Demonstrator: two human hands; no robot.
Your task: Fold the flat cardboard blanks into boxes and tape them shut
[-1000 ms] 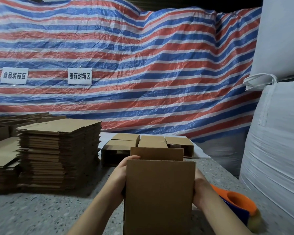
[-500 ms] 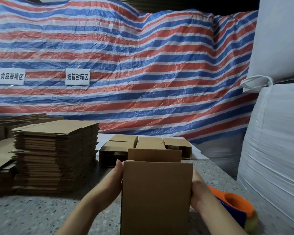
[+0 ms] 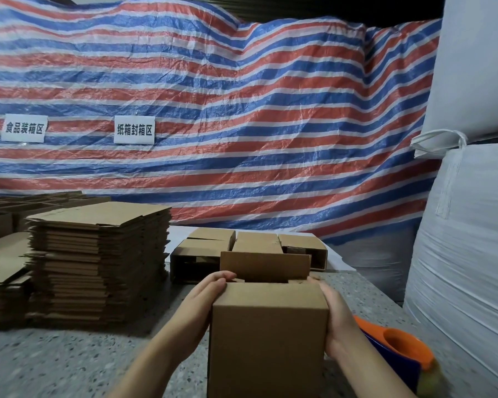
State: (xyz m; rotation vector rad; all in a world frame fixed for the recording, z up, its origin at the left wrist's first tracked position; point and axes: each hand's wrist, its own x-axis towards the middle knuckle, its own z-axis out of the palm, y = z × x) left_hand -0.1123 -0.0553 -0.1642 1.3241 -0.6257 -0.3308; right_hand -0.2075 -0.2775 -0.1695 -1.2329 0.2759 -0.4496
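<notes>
Striped red, white and blue tarpaulin [image 3: 242, 124] hangs behind our speckled stone table [image 3: 55, 363]. We hold an upright cardboard box [image 3: 268, 340] at center, left hand [image 3: 204, 300] and right hand [image 3: 338, 320] pressed to its sides, fingers curling over the top edge. Flat blanks [image 3: 98, 259] are stacked left; an orange tape dispenser [image 3: 400, 351] sits right.

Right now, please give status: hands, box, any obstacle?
Left hand and right hand grip box sides. Far flap upright, top untaped. Tape dispenser at right, nothing blocking.

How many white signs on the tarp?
2. One sign at far left of the striped tarp, the other sign to its right, above the flat cardboard stack. None seems hidden.
</notes>
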